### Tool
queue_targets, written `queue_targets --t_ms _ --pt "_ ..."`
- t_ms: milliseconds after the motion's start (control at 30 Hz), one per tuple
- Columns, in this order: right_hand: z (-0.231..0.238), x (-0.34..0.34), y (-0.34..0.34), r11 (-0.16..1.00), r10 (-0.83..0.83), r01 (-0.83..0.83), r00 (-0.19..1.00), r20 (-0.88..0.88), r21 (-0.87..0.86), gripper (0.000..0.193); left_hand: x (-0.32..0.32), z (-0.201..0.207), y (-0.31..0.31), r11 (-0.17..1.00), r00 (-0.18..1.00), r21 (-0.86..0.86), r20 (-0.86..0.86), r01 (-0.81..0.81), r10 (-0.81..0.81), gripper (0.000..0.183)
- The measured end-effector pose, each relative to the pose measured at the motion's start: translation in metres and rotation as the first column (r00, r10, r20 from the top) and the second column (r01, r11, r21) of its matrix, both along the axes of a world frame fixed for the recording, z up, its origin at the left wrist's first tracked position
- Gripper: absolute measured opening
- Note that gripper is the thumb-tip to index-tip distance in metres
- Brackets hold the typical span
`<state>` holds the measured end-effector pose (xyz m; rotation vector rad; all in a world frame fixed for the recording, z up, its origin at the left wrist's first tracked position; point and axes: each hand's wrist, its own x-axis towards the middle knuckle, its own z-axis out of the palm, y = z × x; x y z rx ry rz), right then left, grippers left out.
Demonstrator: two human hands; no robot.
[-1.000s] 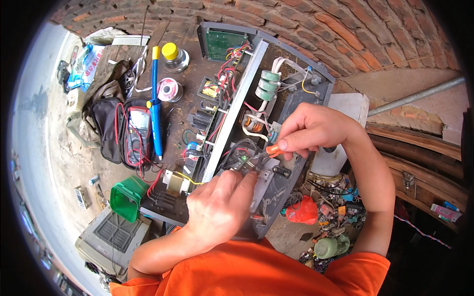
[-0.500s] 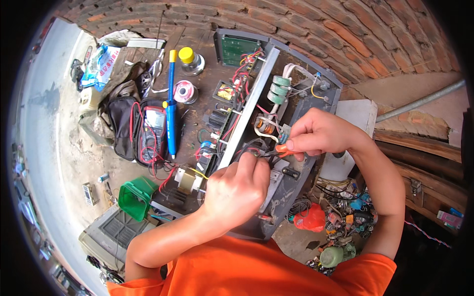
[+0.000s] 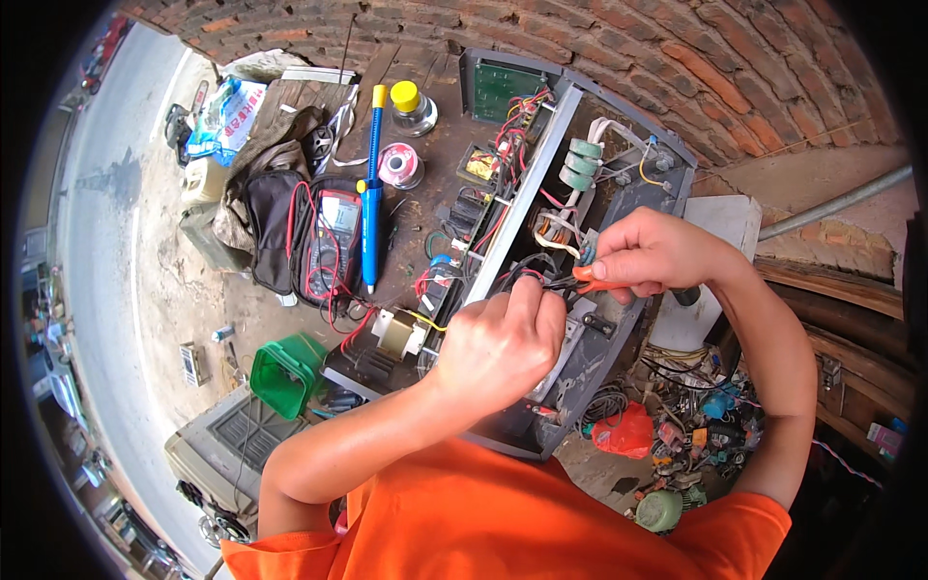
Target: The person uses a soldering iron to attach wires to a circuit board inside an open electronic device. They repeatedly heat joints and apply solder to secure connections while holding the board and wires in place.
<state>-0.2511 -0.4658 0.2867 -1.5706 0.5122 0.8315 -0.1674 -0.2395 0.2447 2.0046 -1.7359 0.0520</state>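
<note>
An opened electrical machine with a grey metal chassis (image 3: 530,193) lies in front of me, circuit boards and wires on its left side, green ring coils (image 3: 580,166) on its right. My right hand (image 3: 650,253) is closed around orange-handled pliers (image 3: 597,281), whose dark jaws point left into the wiring. Just left of the jaws, my left hand (image 3: 503,338) pinches a dark wire (image 3: 530,266); its fingertips are partly hidden. Where jaws and wire meet is too small to make out.
Left of the machine are a blue desoldering pump (image 3: 370,227), solder spool (image 3: 400,166), yellow-capped jar (image 3: 414,114) and multimeter (image 3: 333,242) in a black case. A green bin (image 3: 287,375) is at lower left. Scrap parts and a red bag (image 3: 623,432) lie lower right. A brick wall (image 3: 619,53) rises behind.
The whole view has shifted, so the scene sits farther right. Both hands keep nearly the same places on the machine, the pliers still in my right hand.
</note>
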Motion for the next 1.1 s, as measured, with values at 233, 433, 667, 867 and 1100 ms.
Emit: queue_targets --t_ms 233,433,667,867,1100 --pt "0.008 0.019 -0.002 0.992 0.129 -0.128 0.987 -0.09 0.016 0.026 -0.001 0.005 0.001 1.0 0.999 0.015 0.035 -0.007 0.006 0.016" --pt "0.003 0.013 0.002 0.993 0.113 -0.113 0.994 0.012 -0.034 0.026 0.002 0.002 0.002 1.0 1.0 -0.001 0.016 -0.004 0.004 0.017" --pt "0.026 0.011 0.0 1.0 -0.026 0.027 0.998 0.065 -0.004 0.033 0.006 0.017 0.015 0.993 0.928 -0.004 -0.358 -0.116 0.107 0.011" --pt "0.028 -0.101 0.02 0.829 -0.547 0.528 0.701 0.458 0.184 0.045 0.072 0.043 0.155 0.859 0.482 0.114 -0.787 -0.499 0.385 0.011" --pt "-0.076 -0.22 0.114 0.11 -0.994 0.691 0.062 0.093 0.714 0.062 0.06 -0.116 0.42 0.232 0.103 0.801 -0.211 -0.551 0.972 0.03"
